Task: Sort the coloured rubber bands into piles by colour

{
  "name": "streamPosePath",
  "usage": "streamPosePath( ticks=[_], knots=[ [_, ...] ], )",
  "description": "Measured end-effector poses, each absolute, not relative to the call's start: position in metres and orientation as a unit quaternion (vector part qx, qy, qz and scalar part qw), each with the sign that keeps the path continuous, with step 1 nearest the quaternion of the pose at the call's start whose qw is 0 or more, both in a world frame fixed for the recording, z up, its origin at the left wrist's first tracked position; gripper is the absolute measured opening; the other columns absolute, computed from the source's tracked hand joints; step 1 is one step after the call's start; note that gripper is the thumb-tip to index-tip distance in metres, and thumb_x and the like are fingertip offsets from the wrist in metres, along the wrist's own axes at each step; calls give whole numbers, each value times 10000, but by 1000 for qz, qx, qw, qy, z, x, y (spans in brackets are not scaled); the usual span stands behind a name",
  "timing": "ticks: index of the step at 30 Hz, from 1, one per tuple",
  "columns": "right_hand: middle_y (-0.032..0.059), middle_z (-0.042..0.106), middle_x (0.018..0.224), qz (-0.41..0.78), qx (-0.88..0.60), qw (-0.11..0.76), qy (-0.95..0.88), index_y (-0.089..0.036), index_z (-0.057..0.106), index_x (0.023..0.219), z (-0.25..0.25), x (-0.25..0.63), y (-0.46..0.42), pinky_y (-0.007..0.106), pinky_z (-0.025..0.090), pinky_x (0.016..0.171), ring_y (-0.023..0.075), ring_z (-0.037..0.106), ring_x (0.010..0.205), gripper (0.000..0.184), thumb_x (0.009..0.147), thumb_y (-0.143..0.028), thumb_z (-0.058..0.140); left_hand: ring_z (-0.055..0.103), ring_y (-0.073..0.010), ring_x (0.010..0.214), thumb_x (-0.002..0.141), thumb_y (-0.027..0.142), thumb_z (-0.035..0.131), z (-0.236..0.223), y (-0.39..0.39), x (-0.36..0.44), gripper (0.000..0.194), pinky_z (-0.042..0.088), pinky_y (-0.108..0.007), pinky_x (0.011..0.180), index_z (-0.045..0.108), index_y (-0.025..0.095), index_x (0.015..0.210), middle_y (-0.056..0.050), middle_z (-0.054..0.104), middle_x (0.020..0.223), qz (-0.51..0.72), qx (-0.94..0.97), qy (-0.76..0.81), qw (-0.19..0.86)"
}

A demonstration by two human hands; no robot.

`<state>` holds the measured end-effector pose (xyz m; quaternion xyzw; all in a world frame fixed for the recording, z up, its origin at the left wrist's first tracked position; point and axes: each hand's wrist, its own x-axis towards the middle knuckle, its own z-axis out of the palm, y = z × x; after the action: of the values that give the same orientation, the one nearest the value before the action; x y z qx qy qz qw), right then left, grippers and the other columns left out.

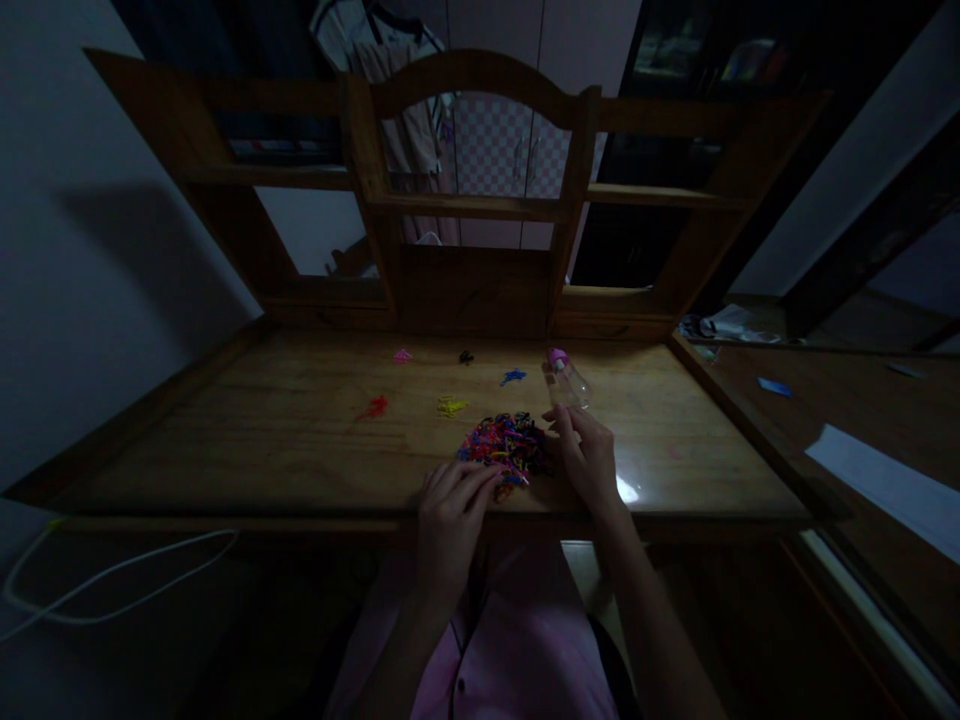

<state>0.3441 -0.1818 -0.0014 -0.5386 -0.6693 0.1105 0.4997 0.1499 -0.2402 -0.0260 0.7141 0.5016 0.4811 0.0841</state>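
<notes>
A mixed pile of small, thin, many-coloured pieces [504, 442], which look like little elastic bands, lies near the desk's front edge. My left hand [452, 502] rests at the pile's near left side, its fingertips drawn together on the pieces. On the pile's right side, my right hand [589, 452] has thumb and forefinger pinched; what is between them is too small to tell. Beyond the pile are single-colour heaps: red [375, 406], yellow [450, 406], pink [403, 356], black [466, 357] and blue [513, 376]. A clear bottle with a pink cap [571, 384] lies just past my right hand.
A wooden shelf unit [472, 205] rises from the back of the desk [247, 430]. To the right, a lower brown surface holds a white paper strip [885, 485] and a blue packet [774, 387]. A white cable [142, 560] loops at the front left.
</notes>
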Motion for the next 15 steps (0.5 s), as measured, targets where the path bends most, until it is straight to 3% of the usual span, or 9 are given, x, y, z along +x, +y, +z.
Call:
streamPosePath(
  ticks=[10, 15],
  knots=[
    [66, 704, 860, 108, -543, 493, -671, -197, 691, 857, -2, 345, -181, 302, 470, 721, 196, 657, 792, 395, 990, -387, 371, 597, -192, 892, 902, 275, 588, -25, -238, 136, 150, 469, -338, 821, 719, 259, 973, -34, 672, 921, 479, 706, 516, 79],
    [62, 704, 871, 118, -539, 491, -674, -200, 686, 866, -4, 346, -180, 290, 471, 717, 194, 660, 815, 372, 990, -375, 382, 590, -210, 942, 901, 341, 573, -10, -193, 86, 178, 449, -355, 894, 724, 262, 952, -38, 666, 949, 446, 709, 544, 40]
  ],
)
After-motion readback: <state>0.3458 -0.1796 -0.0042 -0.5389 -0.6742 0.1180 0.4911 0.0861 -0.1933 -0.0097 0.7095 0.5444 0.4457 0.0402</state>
